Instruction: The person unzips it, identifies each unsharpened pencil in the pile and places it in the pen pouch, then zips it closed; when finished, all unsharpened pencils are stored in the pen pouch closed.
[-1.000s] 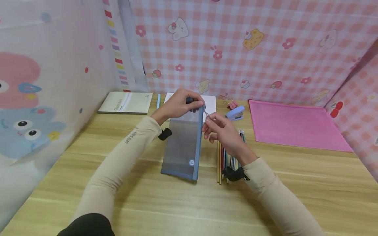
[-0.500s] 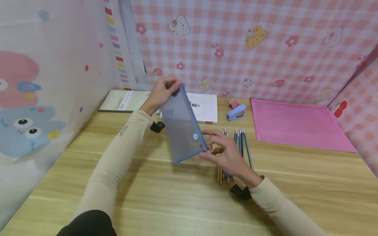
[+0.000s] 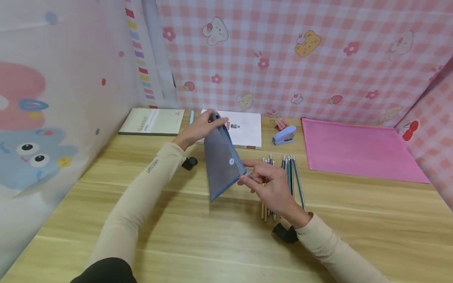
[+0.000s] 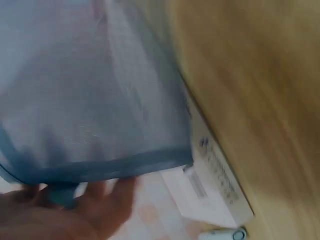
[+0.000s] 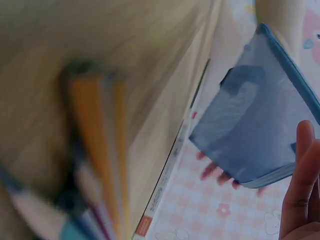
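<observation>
A blue-grey mesh zip pouch [image 3: 221, 163] hangs tilted above the table in the head view, its zipped edge facing up and right. My left hand [image 3: 199, 129] grips its far end, with the thumb along the zip edge. Near that thumb the two sides of the zip stand slightly apart. The near end of the zip is pinched by my right hand [image 3: 272, 186], at the zip pull. In the left wrist view, fingers [image 4: 120, 200] of my left hand lie along the pouch's blue border. Several pencils [image 3: 291, 177] lie beneath and beside my right hand.
At the back left lies a pale green notebook [image 3: 152, 122], with a light blue pen [image 3: 192, 117] beside it. A white book [image 3: 245, 127] sits behind the pouch. Further right are a lilac stapler [image 3: 284, 135], a pink binder clip [image 3: 279, 125] and a flat pink folder [image 3: 361, 151].
My right hand has travelled from the far end of the zip to its near end. The pouch has tilted, and its zip has parted near my left hand, which rose and came back down.
</observation>
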Demonstrator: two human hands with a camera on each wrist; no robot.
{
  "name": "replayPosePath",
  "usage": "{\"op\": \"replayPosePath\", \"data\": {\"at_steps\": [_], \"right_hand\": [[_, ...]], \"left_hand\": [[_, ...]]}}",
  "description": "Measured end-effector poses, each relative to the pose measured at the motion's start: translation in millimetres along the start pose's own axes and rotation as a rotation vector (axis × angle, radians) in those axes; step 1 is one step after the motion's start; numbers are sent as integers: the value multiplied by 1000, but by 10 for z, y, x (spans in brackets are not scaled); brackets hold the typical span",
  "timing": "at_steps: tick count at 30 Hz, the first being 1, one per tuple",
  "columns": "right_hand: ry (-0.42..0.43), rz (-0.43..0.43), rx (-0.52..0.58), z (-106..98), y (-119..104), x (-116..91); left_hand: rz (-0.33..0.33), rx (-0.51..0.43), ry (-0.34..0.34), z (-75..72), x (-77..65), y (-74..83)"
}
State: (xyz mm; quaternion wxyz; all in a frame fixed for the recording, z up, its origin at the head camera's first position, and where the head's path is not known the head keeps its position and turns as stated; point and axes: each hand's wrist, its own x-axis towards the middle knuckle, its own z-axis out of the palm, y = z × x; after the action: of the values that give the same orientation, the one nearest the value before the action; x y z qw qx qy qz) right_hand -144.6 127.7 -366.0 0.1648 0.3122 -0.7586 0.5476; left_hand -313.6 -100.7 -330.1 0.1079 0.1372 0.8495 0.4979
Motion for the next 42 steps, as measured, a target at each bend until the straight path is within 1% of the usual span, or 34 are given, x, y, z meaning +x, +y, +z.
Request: {"op": "replayPosePath", "data": {"at_steps": [2, 4, 6, 8, 9, 11, 13, 15, 16, 18, 20, 21, 24, 26, 27, 28, 29, 32, 34, 35, 36, 37, 40, 42], "right_hand": [[2, -39, -73, 11, 26, -15], [-3, -78, -132, 21, 51, -22], [-10, -94, -160, 22, 69, -18], [-15, -83, -182, 4, 85, 0], [-18, -69, -188, -12, 90, 12], [-26, -37, -210, -48, 96, 37], [-35, -11, -239, -82, 93, 62], [-54, -4, -264, -107, 81, 89], [-69, -5, -273, -116, 76, 104], [-113, -5, -280, -131, 59, 131], [-171, 6, -256, -155, 43, 159], [-205, 25, -226, -174, 41, 168], [-284, 131, -108, -264, 48, 185], [-324, 222, -74, -333, 83, 192], [-350, 264, -77, -364, 110, 197], [-382, 304, -102, -394, 142, 205], [-419, 333, -150, -419, 174, 214], [-540, 367, -324, -471, 289, 229], [-575, 385, -417, -492, 353, 227], [-578, 390, -453, -501, 385, 225], [-575, 402, -474, -506, 417, 224], [-570, 415, -489, -509, 441, 224], [-566, 450, -518, -499, 498, 236], [-577, 469, -536, -490, 507, 258]], "left_hand": [[-28, 39, -80, 60, -36, 15], [-26, 64, -140, 98, -92, 38], [-6, 76, -177, 116, -165, 71], [12, 94, -199, 122, -265, 126], [25, 113, -200, 125, -316, 156], [67, 179, -181, 135, -419, 224], [102, 263, -139, 148, -495, 281], [110, 310, -95, 152, -528, 304], [111, 316, -72, 151, -530, 303], [95, 295, -35, 135, -522, 281], [82, 257, -14, 105, -513, 244], [85, 249, -8, 89, -511, 223], [89, 235, -35, 45, -532, 173], [99, 253, -59, 9, -566, 157], [101, 278, -69, -15, -593, 160], [101, 321, -77, -39, -616, 178], [98, 376, -82, -69, -644, 203], [91, 576, -103, -155, -731, 312], [109, 681, -130, -163, -755, 367], [124, 713, -141, -150, -751, 375], [148, 725, -152, -125, -741, 374], [165, 713, -172, -91, -727, 359], [191, 621, -226, 37, -675, 261], [207, 539, -260, 111, -650, 183]]}}
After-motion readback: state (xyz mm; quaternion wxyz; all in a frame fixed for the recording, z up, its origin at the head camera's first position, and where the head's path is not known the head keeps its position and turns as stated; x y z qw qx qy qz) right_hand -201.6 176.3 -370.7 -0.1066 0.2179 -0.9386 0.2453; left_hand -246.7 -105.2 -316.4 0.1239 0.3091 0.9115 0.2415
